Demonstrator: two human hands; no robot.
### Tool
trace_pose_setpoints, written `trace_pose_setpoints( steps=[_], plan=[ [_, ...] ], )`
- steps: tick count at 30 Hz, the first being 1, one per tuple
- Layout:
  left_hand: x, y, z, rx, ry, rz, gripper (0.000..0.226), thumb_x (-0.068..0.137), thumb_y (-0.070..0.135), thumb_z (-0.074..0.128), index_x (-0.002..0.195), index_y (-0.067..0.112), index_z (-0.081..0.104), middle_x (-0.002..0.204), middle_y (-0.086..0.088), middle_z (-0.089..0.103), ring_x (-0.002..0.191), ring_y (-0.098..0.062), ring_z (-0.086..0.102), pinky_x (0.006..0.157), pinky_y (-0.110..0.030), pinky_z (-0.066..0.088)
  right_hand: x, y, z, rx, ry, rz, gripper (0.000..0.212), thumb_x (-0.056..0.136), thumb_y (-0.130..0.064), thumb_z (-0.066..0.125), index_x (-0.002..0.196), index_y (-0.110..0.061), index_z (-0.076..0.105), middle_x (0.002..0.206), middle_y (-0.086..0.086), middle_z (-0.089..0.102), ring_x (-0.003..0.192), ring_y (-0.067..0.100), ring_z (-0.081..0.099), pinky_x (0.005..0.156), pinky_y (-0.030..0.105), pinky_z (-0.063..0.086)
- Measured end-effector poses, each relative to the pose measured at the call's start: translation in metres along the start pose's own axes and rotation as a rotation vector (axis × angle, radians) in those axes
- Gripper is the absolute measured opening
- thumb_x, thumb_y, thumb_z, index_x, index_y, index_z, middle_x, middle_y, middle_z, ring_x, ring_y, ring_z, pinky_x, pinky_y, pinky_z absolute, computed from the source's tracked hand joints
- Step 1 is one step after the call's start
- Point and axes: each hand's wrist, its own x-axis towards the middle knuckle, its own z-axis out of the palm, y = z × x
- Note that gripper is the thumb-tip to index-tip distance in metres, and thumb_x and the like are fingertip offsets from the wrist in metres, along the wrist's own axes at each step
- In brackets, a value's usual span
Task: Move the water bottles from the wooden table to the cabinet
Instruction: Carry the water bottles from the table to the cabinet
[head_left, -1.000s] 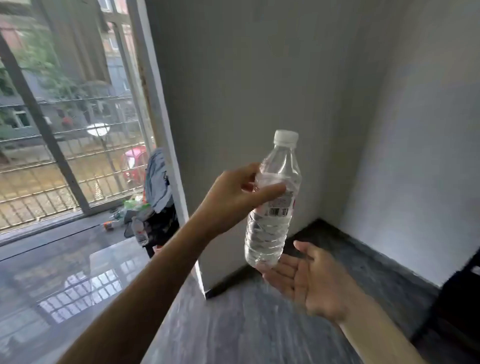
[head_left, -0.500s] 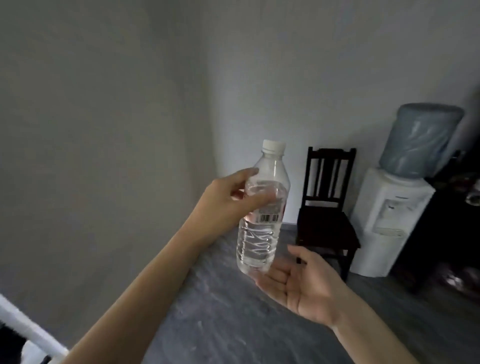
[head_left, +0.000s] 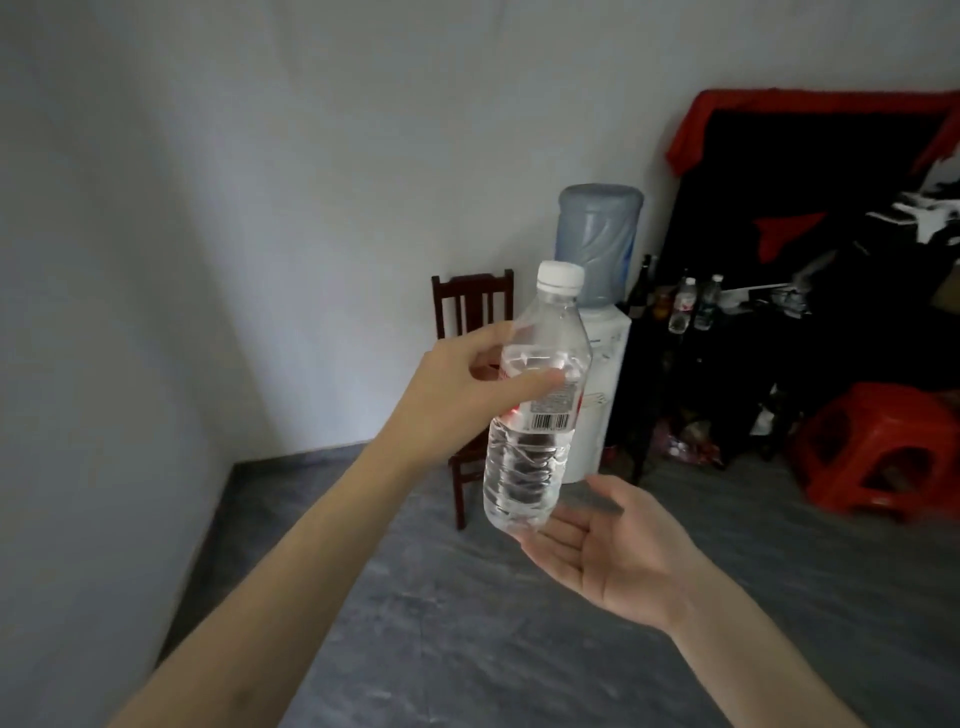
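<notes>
While the left hand (head_left: 467, 384) pinches the water bottle (head_left: 535, 410) at its label between thumb and fingers, the right hand (head_left: 608, 551) lies spread, palm up, just under the base, probably as a guard against a slip during carrying. Upright and slightly tilted, the bottle hangs in mid-air above the floor (head_left: 467, 623). It is clear ribbed plastic with a white cap, nearly full. Beyond stand a chair (head_left: 470, 306), a water dispenser (head_left: 602, 332) and a dark surface (head_left: 727, 322) bearing other bottles.
</notes>
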Motion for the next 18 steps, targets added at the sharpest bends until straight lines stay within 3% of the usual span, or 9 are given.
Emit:
trace_pose_setpoints(
  steps=[3,8,11,14,18],
  plan=[
    [0.016,0.001,0.025,0.015,-0.029,0.0,0.049,0.084,0.045,0.082,0.129,0.035,0.069,0.108,0.015,0.078,0.099,-0.004,0.074,0.087,-0.026,0.058,-0.014,-0.013,-0.017,0.027,0.025,-0.034,0.061,0.098,-0.041,0.047,0.133,0.01,0.051,0.128,0.031,0.062,0.117,0.041,0.064,0.098,0.044,0.05],
    [0.038,0.008,0.072,0.034,-0.053,0.026,0.065,0.074,0.059,0.08,0.133,0.034,0.066,0.113,0.012,0.077,0.105,-0.007,0.073,0.095,-0.033,0.058,-0.039,-0.039,-0.051,0.086,0.039,-0.086,0.063,0.1,-0.042,0.043,0.132,0.012,0.05,0.127,0.033,0.062,0.116,0.042,0.064,0.097,0.045,0.05],
    [0.049,0.015,0.102,0.02,-0.053,0.043,0.068,0.073,0.059,0.079,0.134,0.033,0.066,0.118,0.01,0.076,0.11,-0.006,0.071,0.095,-0.028,0.058,-0.053,-0.056,-0.073,0.093,0.036,-0.099,0.065,0.1,-0.042,0.041,0.13,0.014,0.052,0.128,0.033,0.061,0.118,0.042,0.063,0.101,0.044,0.048],
    [0.061,0.023,0.132,-0.006,-0.06,0.065,0.072,0.07,0.061,0.077,0.134,0.031,0.067,0.118,0.01,0.075,0.107,-0.003,0.071,0.082,-0.013,0.056,-0.065,-0.074,-0.096,0.117,0.039,-0.11,0.064,0.1,-0.042,0.042,0.132,0.014,0.05,0.129,0.034,0.06,0.119,0.043,0.062,0.105,0.045,0.046],
    [0.077,0.023,0.166,0.001,-0.078,0.07,0.075,0.067,0.064,0.075,0.133,0.032,0.067,0.116,0.011,0.076,0.102,-0.003,0.073,0.084,-0.013,0.056,-0.074,-0.096,-0.124,0.109,0.051,-0.11,0.065,0.1,-0.042,0.04,0.133,0.013,0.049,0.128,0.034,0.061,0.118,0.043,0.063,0.105,0.045,0.045]
  ],
)
